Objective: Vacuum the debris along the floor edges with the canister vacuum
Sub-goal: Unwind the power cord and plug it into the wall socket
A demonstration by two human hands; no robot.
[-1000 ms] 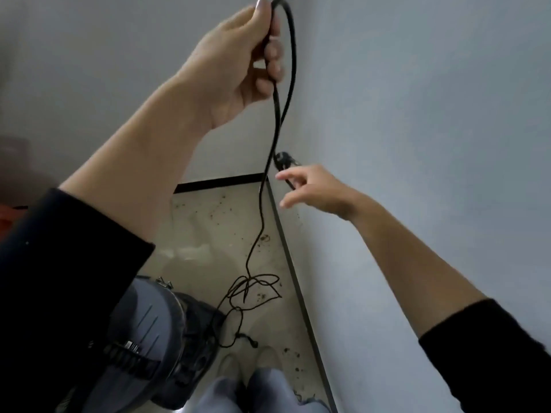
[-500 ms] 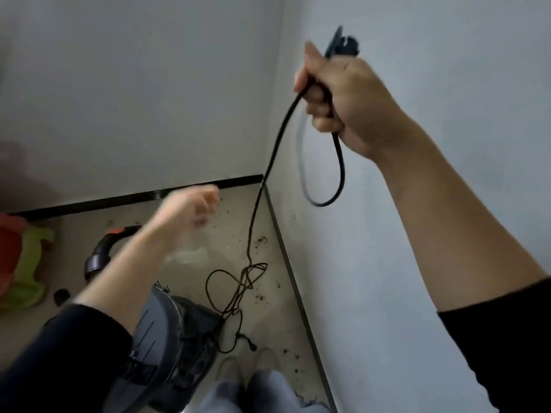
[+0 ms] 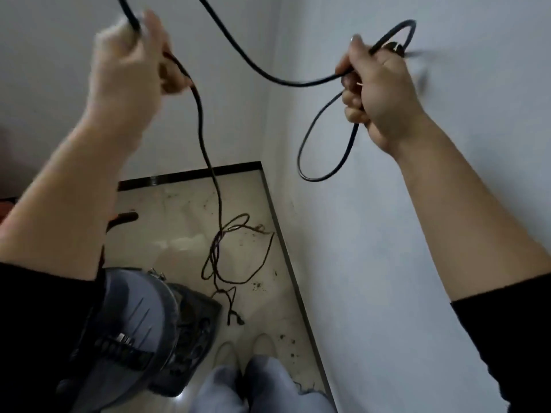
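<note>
The canister vacuum (image 3: 140,326), grey with a dark base, stands on the floor at the lower left by my feet. Its black power cord (image 3: 208,150) rises from a tangle on the floor. My left hand (image 3: 128,64) grips the cord high at the upper left. My right hand (image 3: 378,84) grips the cord's plug end near the right wall, with a loop (image 3: 316,150) hanging below my fist. Between the hands the cord sags. Dark debris (image 3: 286,338) lies along the floor edge by the right wall.
Two white walls meet in a corner with a black baseboard (image 3: 190,174) on the far wall. The cord tangle (image 3: 232,254) lies on the pale tile floor. The vacuum's hose handle (image 3: 123,219) lies behind it. My shoes (image 3: 247,350) are at the bottom.
My left hand rose from low over the vacuum and took hold of the cord at the upper left. My right hand shifted right, still holding the plug end and loop.
</note>
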